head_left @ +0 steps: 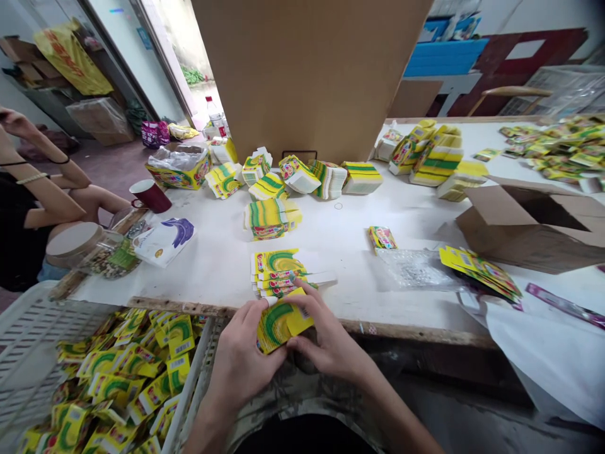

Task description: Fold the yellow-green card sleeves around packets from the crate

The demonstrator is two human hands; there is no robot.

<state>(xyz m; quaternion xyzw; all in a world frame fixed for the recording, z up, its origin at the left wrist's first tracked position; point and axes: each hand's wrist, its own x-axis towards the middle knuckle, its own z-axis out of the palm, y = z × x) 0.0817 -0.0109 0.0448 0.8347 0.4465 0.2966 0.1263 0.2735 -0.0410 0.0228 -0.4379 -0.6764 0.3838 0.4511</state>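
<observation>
Close to my body, at the table's front edge, a small yellow-green cardboard box (274, 328) is held between both hands. My left hand (243, 350) grips its left side, with the thumb along the bottom. My right hand (326, 340) has its fingers on the box's right end, around a yellow flap. Just beyond the fingers lies a fanned pile of flat printed cartons (276, 261). Farther back on the table is a stack of flat cartons (269, 217).
A white plastic crate (33, 321) full of yellow boxes stands at lower left. Bundled cartons (302, 173) line the back before a large cardboard sheet (307, 75). An open brown box (505, 233) stands right. A mug (154, 197) and jar (111, 255) are left, near a seated person (61, 183).
</observation>
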